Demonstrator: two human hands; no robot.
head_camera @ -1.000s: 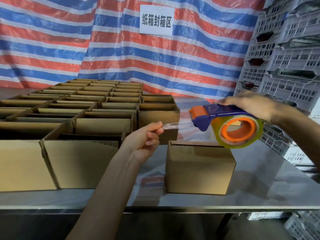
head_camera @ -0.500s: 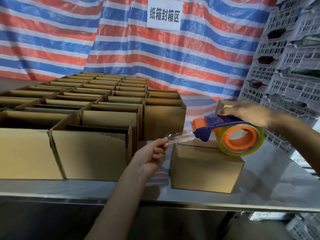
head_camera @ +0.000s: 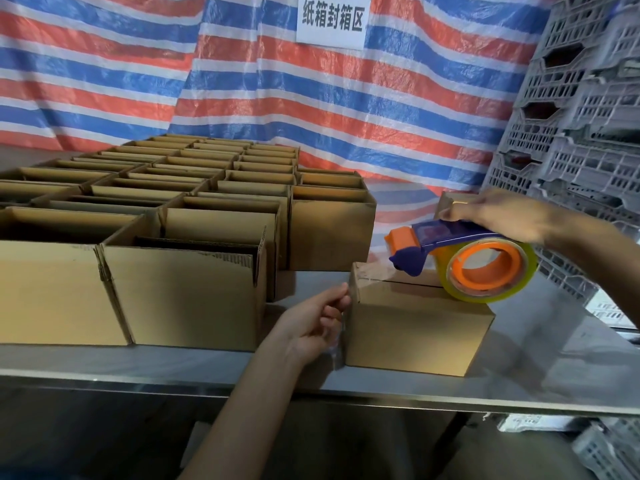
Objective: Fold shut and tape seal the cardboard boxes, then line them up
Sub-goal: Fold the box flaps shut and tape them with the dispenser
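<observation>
A small folded-shut cardboard box (head_camera: 415, 327) stands on the steel table (head_camera: 540, 368) near its front edge. My right hand (head_camera: 502, 216) grips a blue and orange tape dispenser (head_camera: 460, 261) whose clear roll rests on the box's top. A strip of clear tape (head_camera: 372, 277) runs from the dispenser over the box's left top edge and down its left side. My left hand (head_camera: 311, 323) pinches the tape's free end against that left side. Several open boxes (head_camera: 194, 271) fill the table's left half in rows.
Grey plastic crates (head_camera: 581, 133) are stacked at the right, some also on the floor. A striped tarp with a white sign (head_camera: 332, 20) hangs behind. Another small box (head_camera: 450, 202) sits behind my right hand. Bare steel lies right of the box.
Both hands came down: the dispenser dropped onto the box's top, and my left hand pulled the tape end down from mid-air to the box's left side.
</observation>
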